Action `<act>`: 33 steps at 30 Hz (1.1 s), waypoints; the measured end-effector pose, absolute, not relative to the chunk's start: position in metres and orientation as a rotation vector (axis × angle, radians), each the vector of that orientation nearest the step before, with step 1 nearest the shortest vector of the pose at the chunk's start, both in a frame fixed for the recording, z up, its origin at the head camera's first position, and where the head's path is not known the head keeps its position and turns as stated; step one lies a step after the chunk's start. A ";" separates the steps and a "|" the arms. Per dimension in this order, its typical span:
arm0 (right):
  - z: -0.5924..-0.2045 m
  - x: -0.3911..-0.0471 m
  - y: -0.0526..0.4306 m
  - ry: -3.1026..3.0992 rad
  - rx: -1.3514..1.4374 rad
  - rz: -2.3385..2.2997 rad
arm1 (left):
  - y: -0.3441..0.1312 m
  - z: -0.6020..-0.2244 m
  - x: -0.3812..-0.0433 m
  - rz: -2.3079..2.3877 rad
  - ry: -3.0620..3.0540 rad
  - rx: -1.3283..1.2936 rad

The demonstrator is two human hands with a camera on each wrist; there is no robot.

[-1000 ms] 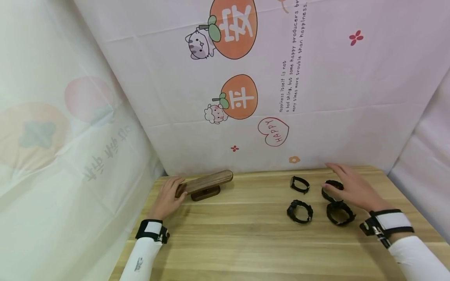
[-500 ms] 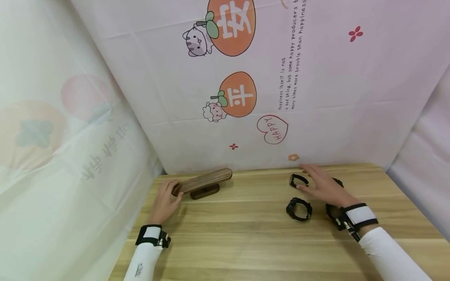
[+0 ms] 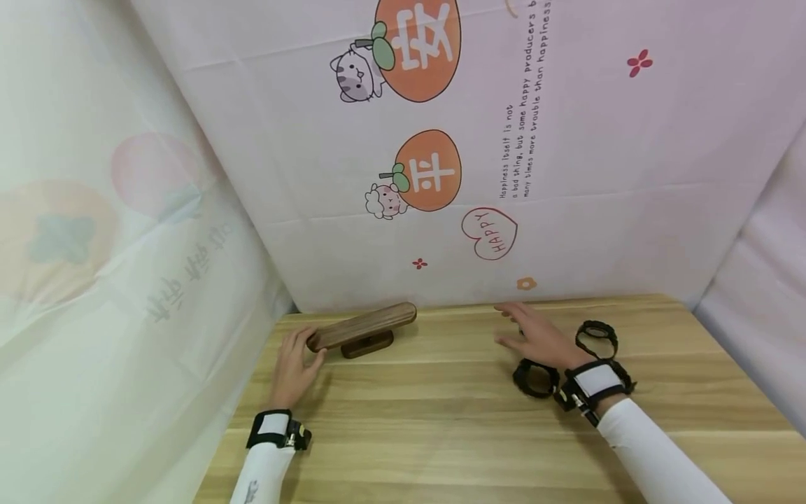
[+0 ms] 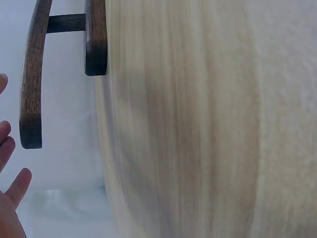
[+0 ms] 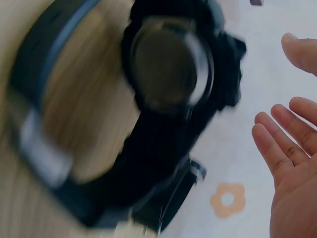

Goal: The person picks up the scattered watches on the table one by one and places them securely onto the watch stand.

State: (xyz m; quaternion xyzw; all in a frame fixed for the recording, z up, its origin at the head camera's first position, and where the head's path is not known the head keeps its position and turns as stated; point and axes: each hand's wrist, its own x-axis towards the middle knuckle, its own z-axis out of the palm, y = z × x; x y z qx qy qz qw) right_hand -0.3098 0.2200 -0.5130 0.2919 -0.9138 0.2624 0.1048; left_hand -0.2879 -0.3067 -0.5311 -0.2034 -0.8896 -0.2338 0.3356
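My left hand (image 3: 294, 367) is at the left end of a dark wooden T-bar stand (image 3: 365, 327), fingers spread around that end. In the left wrist view its fingers (image 4: 19, 186) stand beside the bar (image 4: 30, 99) without gripping it. My right hand (image 3: 535, 339), fingers extended and holding nothing, hovers over the back-left black watch, which it almost wholly covers. A black watch (image 3: 521, 378) lies just in front of this hand; in the right wrist view a watch (image 5: 166, 67) looms close and blurred, apart from the fingers.
Behind the right wrist lies another black watch (image 3: 597, 329). One more watch (image 3: 625, 378) is partly hidden under the wristband. The wooden table (image 3: 428, 434) ends at a white printed cloth (image 3: 352, 259) at the back, with cloth also on both sides.
My right hand has swept left from the back-right watch to above the back-left one, uncovering the former. My left hand has stayed by the stand's end, shifting only slightly.
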 end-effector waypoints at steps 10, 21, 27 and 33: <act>-0.516 -0.331 0.178 -2.686 0.878 0.881 | -0.306 -0.533 -0.287 -0.708 -2.251 -0.505; -0.519 -0.346 0.132 -2.647 0.920 0.933 | -0.309 -0.539 -0.287 -0.751 -2.246 -0.488; -0.520 -0.347 0.107 -2.655 0.932 0.941 | -0.308 -0.541 -0.283 -0.769 -2.254 -0.443; -0.520 -0.353 0.089 -2.626 0.980 0.908 | -0.306 -0.542 -0.279 -0.752 -2.281 -0.387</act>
